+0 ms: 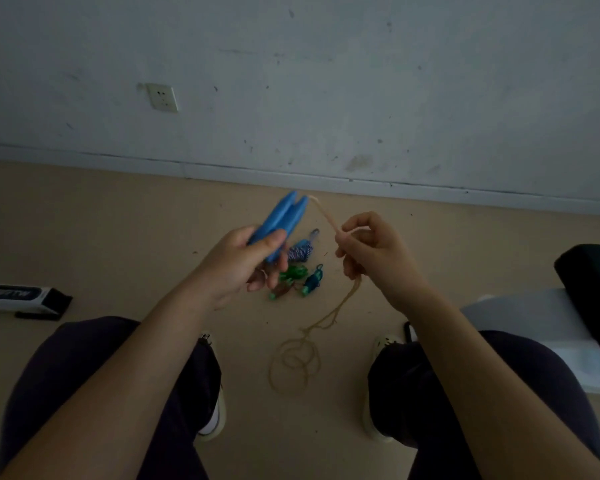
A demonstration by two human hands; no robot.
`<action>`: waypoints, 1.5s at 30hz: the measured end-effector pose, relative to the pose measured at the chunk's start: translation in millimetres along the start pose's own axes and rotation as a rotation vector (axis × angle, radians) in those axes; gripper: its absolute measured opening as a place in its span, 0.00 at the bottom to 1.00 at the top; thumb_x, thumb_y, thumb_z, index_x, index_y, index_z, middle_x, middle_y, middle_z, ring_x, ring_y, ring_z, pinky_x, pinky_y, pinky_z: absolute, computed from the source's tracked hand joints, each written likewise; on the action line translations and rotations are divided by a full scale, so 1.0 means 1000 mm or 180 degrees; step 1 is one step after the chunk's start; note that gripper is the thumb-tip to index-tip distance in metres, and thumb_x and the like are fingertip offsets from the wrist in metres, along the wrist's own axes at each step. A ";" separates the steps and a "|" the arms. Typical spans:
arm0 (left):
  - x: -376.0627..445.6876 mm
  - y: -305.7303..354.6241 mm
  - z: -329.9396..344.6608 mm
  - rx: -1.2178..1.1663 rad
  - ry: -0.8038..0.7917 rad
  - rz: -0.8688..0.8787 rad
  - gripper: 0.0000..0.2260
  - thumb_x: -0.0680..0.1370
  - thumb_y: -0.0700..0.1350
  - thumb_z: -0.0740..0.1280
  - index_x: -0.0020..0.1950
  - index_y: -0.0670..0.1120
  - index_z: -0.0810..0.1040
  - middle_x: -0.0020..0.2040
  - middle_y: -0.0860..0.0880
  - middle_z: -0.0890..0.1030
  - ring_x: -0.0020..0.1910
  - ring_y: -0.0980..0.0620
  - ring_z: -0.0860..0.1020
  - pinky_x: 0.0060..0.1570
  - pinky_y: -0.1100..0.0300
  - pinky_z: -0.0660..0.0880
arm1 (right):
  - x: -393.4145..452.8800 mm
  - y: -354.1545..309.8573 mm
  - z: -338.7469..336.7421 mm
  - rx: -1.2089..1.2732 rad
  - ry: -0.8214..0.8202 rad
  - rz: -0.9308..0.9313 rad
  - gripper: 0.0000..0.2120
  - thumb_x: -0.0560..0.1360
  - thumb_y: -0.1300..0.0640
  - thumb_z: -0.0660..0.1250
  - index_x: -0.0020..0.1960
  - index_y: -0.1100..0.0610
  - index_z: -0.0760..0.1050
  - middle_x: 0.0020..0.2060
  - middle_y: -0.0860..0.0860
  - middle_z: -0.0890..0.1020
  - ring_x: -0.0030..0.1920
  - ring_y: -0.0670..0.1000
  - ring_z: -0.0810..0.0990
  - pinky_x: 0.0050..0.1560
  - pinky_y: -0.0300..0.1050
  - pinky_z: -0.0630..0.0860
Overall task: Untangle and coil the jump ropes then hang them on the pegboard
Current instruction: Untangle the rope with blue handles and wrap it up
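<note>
Head view. Left hand (246,261): fingers wrapped round both blue handles (280,223), held together. Right hand (368,251): fingers curled, pinching the tan rope (326,216) just beyond the handle tips. Remaining rope hangs to the floor (118,237) in loose loops between the feet. Other ropes: coiled bundles (300,268), blue-white, green and teal, on the floor beyond the hands.

Risk, judged: the floor loops overlap and may cinch into a knot if drawn up quickly.

Writing: box (21,296) at left bears lettering, unreadable. Pegboard not in view.
</note>
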State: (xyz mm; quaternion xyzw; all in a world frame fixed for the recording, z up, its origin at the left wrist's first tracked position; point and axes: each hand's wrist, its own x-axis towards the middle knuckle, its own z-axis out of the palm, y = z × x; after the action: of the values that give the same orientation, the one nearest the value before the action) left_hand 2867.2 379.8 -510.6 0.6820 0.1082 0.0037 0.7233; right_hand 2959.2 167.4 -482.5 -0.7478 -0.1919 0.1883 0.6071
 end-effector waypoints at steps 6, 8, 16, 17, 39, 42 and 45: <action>0.001 -0.002 0.001 0.0669 0.0531 0.0028 0.09 0.82 0.52 0.65 0.53 0.47 0.79 0.33 0.53 0.80 0.24 0.57 0.71 0.24 0.65 0.66 | -0.002 0.005 0.013 -0.0877 -0.0152 -0.0079 0.04 0.74 0.63 0.72 0.48 0.63 0.78 0.35 0.49 0.79 0.28 0.41 0.75 0.30 0.35 0.74; -0.002 -0.001 0.002 0.1128 0.0080 -0.0256 0.08 0.82 0.50 0.66 0.54 0.46 0.78 0.34 0.52 0.81 0.24 0.57 0.72 0.24 0.65 0.67 | -0.004 0.004 0.016 -0.0918 -0.0347 -0.0144 0.04 0.73 0.64 0.73 0.46 0.64 0.81 0.33 0.47 0.80 0.27 0.37 0.74 0.31 0.31 0.72; -0.012 0.009 0.008 0.1658 -0.1446 -0.0946 0.13 0.79 0.52 0.70 0.57 0.44 0.79 0.33 0.54 0.79 0.25 0.57 0.69 0.24 0.65 0.65 | -0.005 -0.004 0.014 -0.1088 -0.0545 -0.0590 0.07 0.71 0.61 0.75 0.47 0.54 0.81 0.40 0.52 0.83 0.41 0.49 0.81 0.47 0.48 0.79; -0.013 0.009 0.009 0.1636 -0.1496 -0.0942 0.13 0.79 0.53 0.70 0.57 0.45 0.80 0.33 0.54 0.79 0.25 0.57 0.68 0.24 0.65 0.65 | -0.005 -0.004 0.015 -0.1006 -0.0560 -0.0569 0.08 0.70 0.62 0.76 0.46 0.55 0.79 0.40 0.54 0.83 0.41 0.52 0.82 0.47 0.52 0.79; -0.013 0.009 0.015 -0.0188 -0.0925 -0.0529 0.15 0.80 0.52 0.61 0.60 0.43 0.71 0.38 0.46 0.79 0.29 0.53 0.71 0.23 0.65 0.61 | -0.003 0.001 0.008 0.0138 -0.0939 -0.0165 0.23 0.66 0.56 0.75 0.59 0.60 0.76 0.44 0.54 0.80 0.35 0.47 0.78 0.37 0.43 0.76; -0.012 0.010 0.015 -0.0226 -0.0856 -0.0408 0.10 0.84 0.47 0.58 0.59 0.43 0.74 0.41 0.45 0.82 0.30 0.51 0.75 0.22 0.65 0.64 | -0.001 0.003 0.005 0.0213 -0.0913 -0.0070 0.23 0.66 0.54 0.76 0.56 0.63 0.74 0.37 0.52 0.81 0.34 0.51 0.79 0.35 0.46 0.75; -0.013 0.012 0.018 -0.0024 -0.0719 -0.0369 0.12 0.86 0.44 0.55 0.60 0.43 0.77 0.41 0.44 0.84 0.31 0.50 0.77 0.24 0.65 0.66 | -0.002 0.006 0.008 0.0279 -0.0826 -0.0026 0.18 0.69 0.53 0.74 0.54 0.60 0.76 0.35 0.51 0.81 0.33 0.51 0.78 0.34 0.45 0.74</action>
State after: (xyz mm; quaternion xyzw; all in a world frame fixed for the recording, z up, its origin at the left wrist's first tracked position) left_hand 2859.5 360.9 -496.1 0.6679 0.0652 -0.1145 0.7325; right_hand 2954.1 172.2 -489.9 -0.6891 -0.2634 0.2892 0.6101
